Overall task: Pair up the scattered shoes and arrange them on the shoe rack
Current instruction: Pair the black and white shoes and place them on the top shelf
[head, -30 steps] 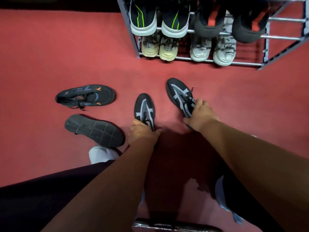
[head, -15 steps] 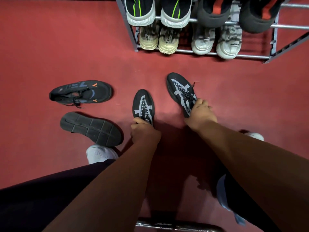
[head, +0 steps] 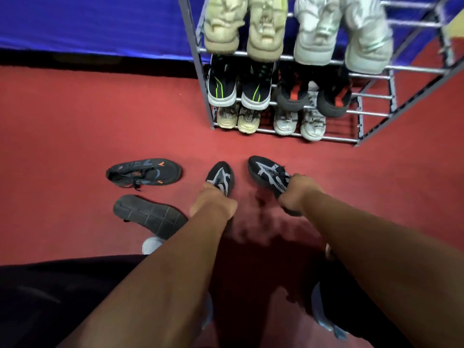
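Left hand [head: 213, 204] grips the heel of the left patterned shoe [head: 221, 175]. Right hand [head: 298, 194] grips the heel end of the right patterned shoe [head: 267, 172]. Both shoes are black with grey markings, toes toward the shoe rack [head: 194, 71], on the red floor [head: 75, 121] just short of it.

To the left lie a black shoe with orange marks [head: 148, 173] and, nearer, an overturned shoe [head: 150, 217], sole up.

The three visible rack tiers carry paired shoes. Lettering on the bottom-tier heels is too small to read.
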The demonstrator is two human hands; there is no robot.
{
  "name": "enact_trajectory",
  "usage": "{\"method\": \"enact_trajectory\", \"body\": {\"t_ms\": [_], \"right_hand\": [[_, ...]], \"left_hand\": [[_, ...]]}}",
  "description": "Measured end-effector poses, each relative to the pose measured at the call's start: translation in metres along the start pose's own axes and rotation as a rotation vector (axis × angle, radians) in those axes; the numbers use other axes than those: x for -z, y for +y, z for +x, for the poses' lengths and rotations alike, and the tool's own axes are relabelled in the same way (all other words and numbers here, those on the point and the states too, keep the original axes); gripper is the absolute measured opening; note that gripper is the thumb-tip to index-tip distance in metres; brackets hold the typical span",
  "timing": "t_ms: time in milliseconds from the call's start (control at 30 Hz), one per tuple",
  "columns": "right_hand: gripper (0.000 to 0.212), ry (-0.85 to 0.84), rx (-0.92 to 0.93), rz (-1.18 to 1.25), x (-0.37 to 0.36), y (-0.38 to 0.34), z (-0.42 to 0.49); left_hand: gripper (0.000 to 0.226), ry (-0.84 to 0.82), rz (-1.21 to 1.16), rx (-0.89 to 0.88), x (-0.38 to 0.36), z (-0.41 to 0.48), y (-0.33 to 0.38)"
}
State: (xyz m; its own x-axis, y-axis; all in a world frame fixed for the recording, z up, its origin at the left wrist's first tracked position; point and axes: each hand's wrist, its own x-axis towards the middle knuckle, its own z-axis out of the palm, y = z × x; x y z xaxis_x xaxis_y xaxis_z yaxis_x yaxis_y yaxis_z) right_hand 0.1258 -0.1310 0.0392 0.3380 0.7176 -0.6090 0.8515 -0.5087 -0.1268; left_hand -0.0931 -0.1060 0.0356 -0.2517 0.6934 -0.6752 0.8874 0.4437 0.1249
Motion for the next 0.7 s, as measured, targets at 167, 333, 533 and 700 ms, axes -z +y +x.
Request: {"method": "enact_trajectory", "body": {"t_ms": [167,333,533,700], "right_hand": [[0.015,0.098,0.114,-0.084,0.072,-0.003,-0.059],[0.016,0.216,0.153,-0.129,0.144,-0.010,-0.123],[0.020,0.367,0.229,-0.042,0.202,-0.010,-0.189],[0.023,0.459,0.244,0.063,0.232,-0.010,-0.215]], "left_hand": [[0.068,0.057,0.044,-0.116,0.056,-0.062,0.011],[0.057,0.095,0.028,-0.265,0.127,-0.126,0.021],[0.062,0.285,0.007,-0.421,0.198,-0.191,0.026],[0.070,0.370,-0.091,-0.501,0.240,-0.227,0.038]]}}
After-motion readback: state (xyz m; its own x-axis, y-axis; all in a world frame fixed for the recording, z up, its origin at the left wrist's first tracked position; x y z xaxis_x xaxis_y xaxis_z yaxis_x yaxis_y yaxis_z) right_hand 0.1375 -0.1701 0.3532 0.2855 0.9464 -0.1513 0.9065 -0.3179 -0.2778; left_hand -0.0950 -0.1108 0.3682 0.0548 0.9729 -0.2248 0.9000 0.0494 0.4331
